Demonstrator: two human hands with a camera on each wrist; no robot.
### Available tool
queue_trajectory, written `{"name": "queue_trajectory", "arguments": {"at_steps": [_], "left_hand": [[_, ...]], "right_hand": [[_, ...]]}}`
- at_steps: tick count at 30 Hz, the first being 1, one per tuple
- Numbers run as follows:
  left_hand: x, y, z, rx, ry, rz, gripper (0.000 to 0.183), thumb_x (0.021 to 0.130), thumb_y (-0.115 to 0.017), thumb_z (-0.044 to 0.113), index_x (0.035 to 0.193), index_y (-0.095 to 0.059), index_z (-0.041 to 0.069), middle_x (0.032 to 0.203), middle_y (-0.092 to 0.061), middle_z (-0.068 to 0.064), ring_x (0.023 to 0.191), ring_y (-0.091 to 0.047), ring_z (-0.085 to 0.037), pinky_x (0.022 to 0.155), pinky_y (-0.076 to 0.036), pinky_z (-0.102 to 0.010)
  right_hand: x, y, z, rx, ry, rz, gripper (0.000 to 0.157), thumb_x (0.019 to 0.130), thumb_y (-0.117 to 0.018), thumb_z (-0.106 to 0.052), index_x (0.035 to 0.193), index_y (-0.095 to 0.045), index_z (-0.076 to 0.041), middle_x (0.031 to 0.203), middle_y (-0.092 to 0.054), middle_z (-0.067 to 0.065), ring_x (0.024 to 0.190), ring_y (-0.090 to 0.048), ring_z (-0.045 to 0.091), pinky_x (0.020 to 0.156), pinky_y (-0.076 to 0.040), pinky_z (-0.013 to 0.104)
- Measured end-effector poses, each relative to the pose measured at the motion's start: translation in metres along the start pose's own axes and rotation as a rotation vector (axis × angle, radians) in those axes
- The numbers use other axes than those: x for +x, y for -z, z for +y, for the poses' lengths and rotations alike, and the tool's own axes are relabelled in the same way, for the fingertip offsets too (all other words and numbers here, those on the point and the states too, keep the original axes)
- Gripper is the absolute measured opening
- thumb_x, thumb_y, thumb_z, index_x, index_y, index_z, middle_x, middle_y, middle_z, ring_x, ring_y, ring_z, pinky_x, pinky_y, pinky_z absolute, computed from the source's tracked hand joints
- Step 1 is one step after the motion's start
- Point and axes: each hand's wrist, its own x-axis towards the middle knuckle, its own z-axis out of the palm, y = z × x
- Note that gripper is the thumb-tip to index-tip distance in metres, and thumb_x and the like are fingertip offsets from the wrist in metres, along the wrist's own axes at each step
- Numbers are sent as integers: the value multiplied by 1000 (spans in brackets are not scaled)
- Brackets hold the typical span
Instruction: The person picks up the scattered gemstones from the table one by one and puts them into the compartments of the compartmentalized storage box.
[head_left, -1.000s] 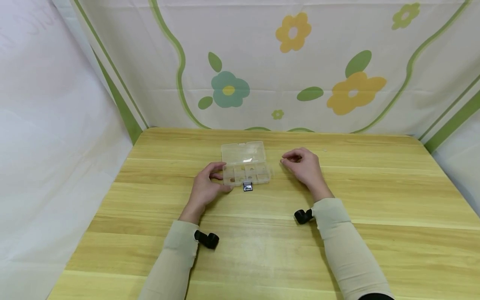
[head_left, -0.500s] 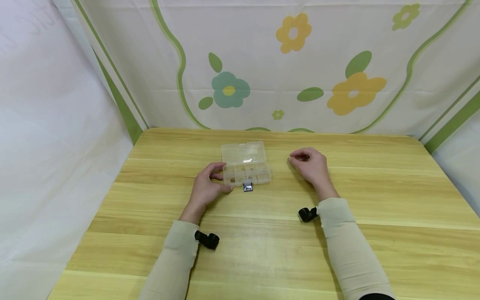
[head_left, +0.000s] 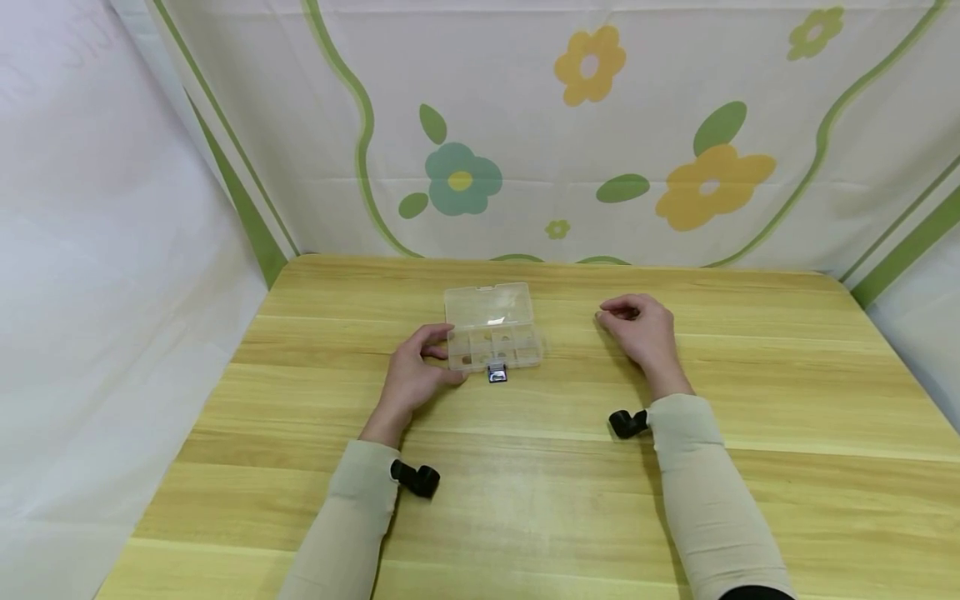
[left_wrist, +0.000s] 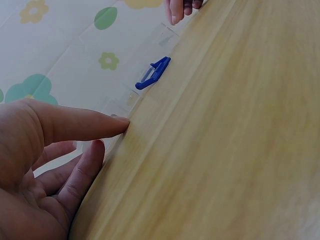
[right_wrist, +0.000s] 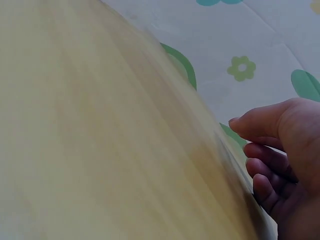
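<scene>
A clear plastic compartment box (head_left: pixel 495 347) rests on the table, its transparent lid (head_left: pixel 487 306) tipped back away from me. Small round spots show in several compartments; what they are I cannot tell. From the front edge juts a blue latch (left_wrist: pixel 154 74). My left hand (head_left: pixel 414 371) holds the box's left end, thumb at the front corner and fingers toward the back. To the right of the box, apart from it, my right hand (head_left: pixel 637 329) hovers low over the wood with loosely curled fingers (right_wrist: pixel 265 165). Nothing shows between its thumb and fingers.
The wooden table (head_left: pixel 510 517) extends around both arms. A white cloth (head_left: pixel 525 108) with printed flowers hangs behind its far edge, and white sheets (head_left: pixel 127 292) flank the sides. Small black cameras (head_left: pixel 416 479) sit on both wrists.
My right hand has moved rightward, away from the box. A tiny pale speck on the table, visible earlier, is now hidden behind it. The left hand and box stay put.
</scene>
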Motion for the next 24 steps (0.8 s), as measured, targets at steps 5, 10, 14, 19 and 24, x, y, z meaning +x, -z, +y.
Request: {"name": "queue_trajectory", "arguments": {"at_steps": [5,10,14,19,24], "left_hand": [[0,0,0,-2,4,-1,78,76,-92,-4,145,-66,20,146,-68,-5,117,-64,-27,104,-51,-44],[0,0,0,0,4,-1,78,76,-92,-5,146,-66,20,146,-68,-5,116,-64,-26,104,-51,-44],[1,0,0,-1,6,1,78,76,-92,-5,145,-66,21,145,-68,-4,117,-65,-26,104,-51,-44],[1,0,0,7,3,2,78,75,-92,-4,144,-66,20,145,-69,-4,117,-65,-26,104,-51,-44],[1,0,0,2,2,3,78,76,-92,-4,145,-66,20,145,-68,-4,117,-65,-26,103,-51,-44]], "right_hand": [[1,4,2,6,-16,12,27,102,-75,-28,119,-80,-8,124,-67,16,106,-62,26,94,-48,36],[2,8,4,12,-33,30,28,101,-75,-29,120,-80,-8,124,-67,14,103,-61,22,91,-48,33],[3,11,7,20,-48,45,29,101,-75,-29,120,-80,-8,123,-66,13,102,-60,20,90,-47,31],[4,14,10,19,-62,51,30,101,-76,-31,121,-80,-8,123,-66,13,101,-59,19,89,-47,30],[6,17,11,8,-68,61,31,100,-75,-30,121,-80,-8,123,-67,13,100,-60,18,88,-47,28]]}}
